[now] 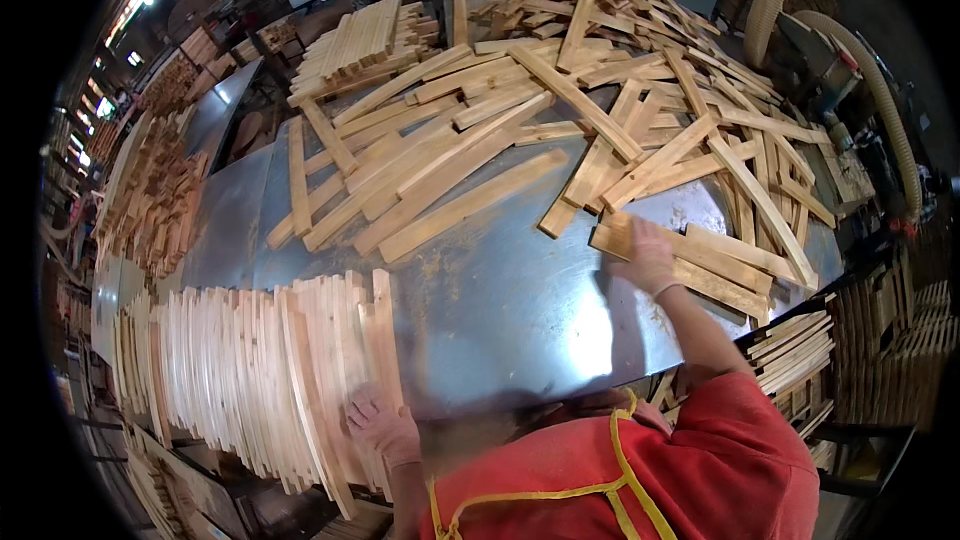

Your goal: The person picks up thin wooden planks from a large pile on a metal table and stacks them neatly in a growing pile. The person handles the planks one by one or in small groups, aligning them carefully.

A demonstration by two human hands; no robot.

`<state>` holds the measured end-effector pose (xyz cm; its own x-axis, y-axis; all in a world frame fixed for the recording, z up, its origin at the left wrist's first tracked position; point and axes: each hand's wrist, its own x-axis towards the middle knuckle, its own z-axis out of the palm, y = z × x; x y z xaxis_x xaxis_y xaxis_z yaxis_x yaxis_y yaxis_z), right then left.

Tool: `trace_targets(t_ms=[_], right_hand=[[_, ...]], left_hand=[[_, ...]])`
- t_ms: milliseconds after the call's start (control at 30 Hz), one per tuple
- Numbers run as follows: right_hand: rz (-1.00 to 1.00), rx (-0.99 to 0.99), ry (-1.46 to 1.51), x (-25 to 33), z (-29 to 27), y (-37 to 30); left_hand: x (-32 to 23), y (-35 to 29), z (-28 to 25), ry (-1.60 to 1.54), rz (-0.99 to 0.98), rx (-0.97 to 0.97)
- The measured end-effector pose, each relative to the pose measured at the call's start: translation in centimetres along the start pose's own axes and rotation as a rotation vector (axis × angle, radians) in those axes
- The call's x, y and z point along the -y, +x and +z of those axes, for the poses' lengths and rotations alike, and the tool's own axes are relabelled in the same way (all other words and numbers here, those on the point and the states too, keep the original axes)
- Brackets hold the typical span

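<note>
My left hand [382, 426] lies on the right end of a row of light wooden slats [235, 370], stood on edge side by side at the near left. Its fingers rest flat against the endmost slats. A taller slat [380, 325] leans at that end, next to the hand. Over at the right, my right hand [650, 258] is closed over a wooden board [715, 288] near its left end; the thumb side is partly hidden. Another board [728, 262] lies alongside it, just beyond the hand.
A large heap of loose boards [590, 105] covers the far and right parts of the metal table [490, 310]. Neat stacks [350, 40] stand at the back left, more wood [150, 195] at far left. Ribbed hoses [775, 0] hang at the right; slats [795, 350] are stacked below the table's right edge.
</note>
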<state>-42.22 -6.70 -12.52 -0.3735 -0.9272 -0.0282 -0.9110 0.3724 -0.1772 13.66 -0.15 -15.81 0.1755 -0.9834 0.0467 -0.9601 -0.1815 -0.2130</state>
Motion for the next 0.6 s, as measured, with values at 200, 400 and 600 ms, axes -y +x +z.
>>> trace_targets(t_ms=[200,400,600], right_hand=[[-0.078,0.291,-0.381,-9.1,-1.9,-1.2],[-0.362,0.419,0.104,-6.9,-2.8,-1.6],[-0.347,0.300,-0.060,-5.9,-0.5,-4.0]], left_hand=[[-10.0,2.2,-2.5,-0.208,0.270,0.079],[-19.2,2.8,-5.6,-0.481,0.562,0.185],[-18.5,2.5,-7.8,-0.577,0.635,0.281]])
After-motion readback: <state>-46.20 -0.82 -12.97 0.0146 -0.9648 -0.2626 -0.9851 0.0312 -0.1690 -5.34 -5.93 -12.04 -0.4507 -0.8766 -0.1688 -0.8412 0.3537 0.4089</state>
